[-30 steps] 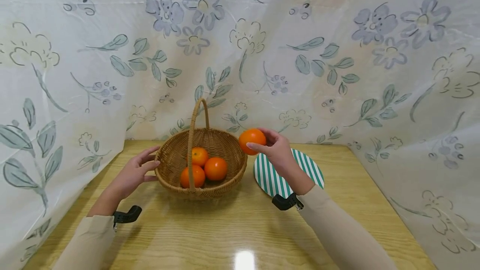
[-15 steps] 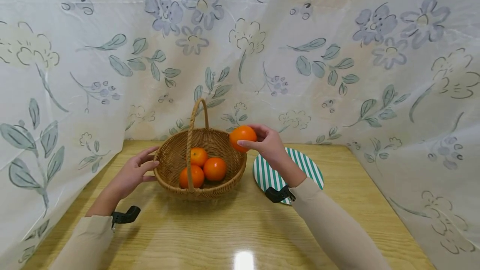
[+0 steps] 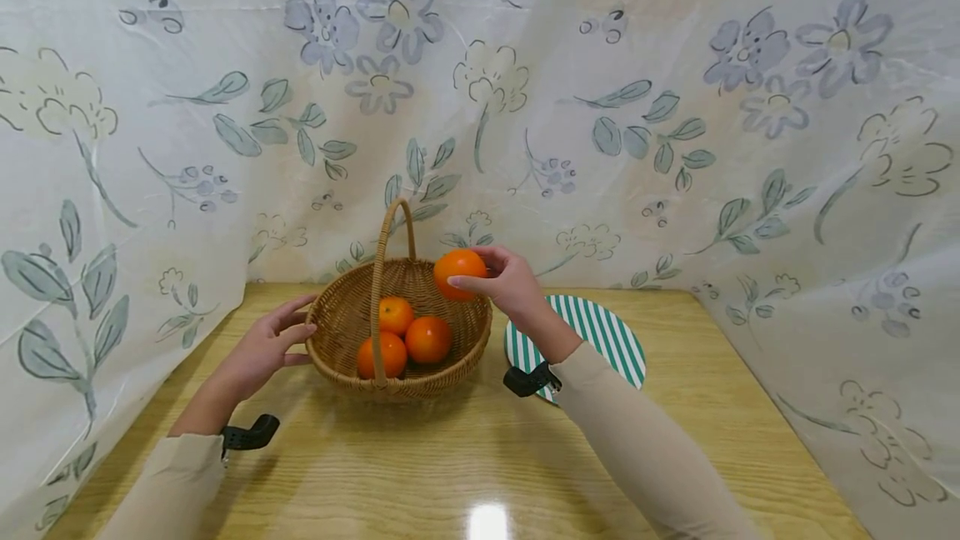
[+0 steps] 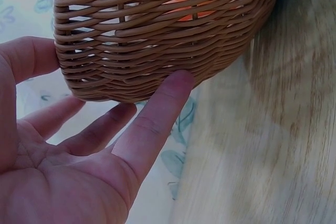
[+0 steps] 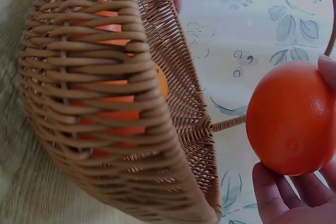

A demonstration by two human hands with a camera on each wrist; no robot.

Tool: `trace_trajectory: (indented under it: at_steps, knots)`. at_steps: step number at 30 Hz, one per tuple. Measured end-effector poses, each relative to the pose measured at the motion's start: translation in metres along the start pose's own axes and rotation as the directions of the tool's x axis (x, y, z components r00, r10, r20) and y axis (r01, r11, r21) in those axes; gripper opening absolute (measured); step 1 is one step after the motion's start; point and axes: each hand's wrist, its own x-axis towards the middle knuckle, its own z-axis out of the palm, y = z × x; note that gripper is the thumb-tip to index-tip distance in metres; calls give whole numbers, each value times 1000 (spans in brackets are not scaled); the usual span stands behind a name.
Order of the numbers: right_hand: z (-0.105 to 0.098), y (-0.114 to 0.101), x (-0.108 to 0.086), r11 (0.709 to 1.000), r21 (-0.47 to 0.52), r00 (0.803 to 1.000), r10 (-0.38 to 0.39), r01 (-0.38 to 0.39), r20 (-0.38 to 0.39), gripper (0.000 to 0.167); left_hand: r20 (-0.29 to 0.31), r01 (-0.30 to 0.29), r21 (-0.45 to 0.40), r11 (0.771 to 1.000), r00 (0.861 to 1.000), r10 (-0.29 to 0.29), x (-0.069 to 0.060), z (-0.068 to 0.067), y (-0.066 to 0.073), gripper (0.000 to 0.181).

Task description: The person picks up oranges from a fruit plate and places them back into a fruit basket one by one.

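Note:
My right hand (image 3: 512,283) holds an orange (image 3: 457,272) between thumb and fingers, above the right side of a wicker basket (image 3: 326,365). In the right wrist view the held orange (image 5: 289,121) is smooth and shiny, apart from the basket rim (image 5: 168,114). Inside the basket lie three more oranges (image 3: 429,340), one partly hidden by the tall arched handle (image 3: 379,290). At the basket's left side, my left hand (image 3: 258,348) grips the rim with its thumb. Its fingers (image 4: 152,124) lie along the outer wicker wall (image 4: 157,51) in the left wrist view.
A round green-and-white striped mat (image 3: 600,332) lies right of the basket, partly beneath my right forearm. The wooden table (image 3: 420,473) meets a floral cloth (image 3: 480,107) at its back and sides. Black camera mounts (image 3: 251,433) sit on both wrists.
My right hand has carried the orange leftward, from beside the basket's right rim to over its opening. The left hand and the three oranges in the basket stay in place.

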Motion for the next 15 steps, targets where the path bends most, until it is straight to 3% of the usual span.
trace_trajectory:
  at_steps: [7, 15]
  knots:
    - [12, 0, 12, 1000, 2, 1000, 22, -22, -1, 59, 0, -4, 1, 1000, 1000, 4, 1, 0, -1, 67]
    - [23, -1, 26, 994, -8, 994, 112, -112, -12, 65, 5, -3, 4, 1000, 1000, 3, 1, 0, 1, 67]
